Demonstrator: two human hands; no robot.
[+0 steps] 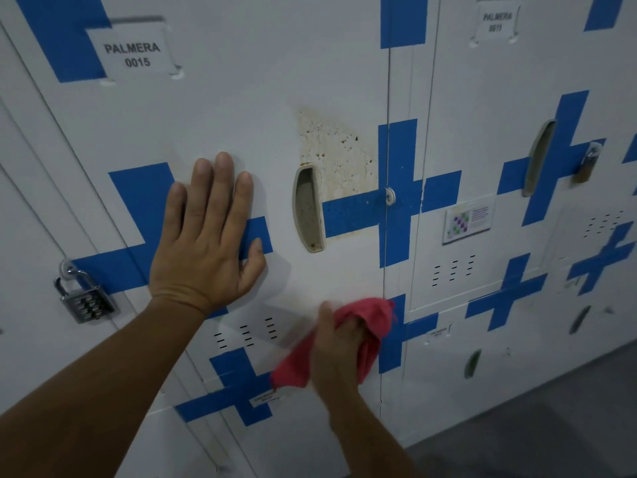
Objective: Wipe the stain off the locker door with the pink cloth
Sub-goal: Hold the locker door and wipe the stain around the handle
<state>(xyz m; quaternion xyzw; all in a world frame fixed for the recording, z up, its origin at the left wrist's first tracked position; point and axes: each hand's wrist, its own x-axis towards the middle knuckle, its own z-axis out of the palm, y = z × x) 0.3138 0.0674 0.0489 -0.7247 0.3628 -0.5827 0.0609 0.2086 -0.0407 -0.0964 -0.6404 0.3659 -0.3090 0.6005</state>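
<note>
Your right hand [339, 350] is clenching one pink cloth [365, 334] below the stain [339, 153].
Your left hand [206, 236] is pressing flat, fingers spread, left of it on the locker door [241, 108].

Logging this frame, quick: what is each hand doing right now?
Left hand: open, flat against the locker door, holding nothing.
Right hand: closed around the pink cloth, below the stain.
</note>
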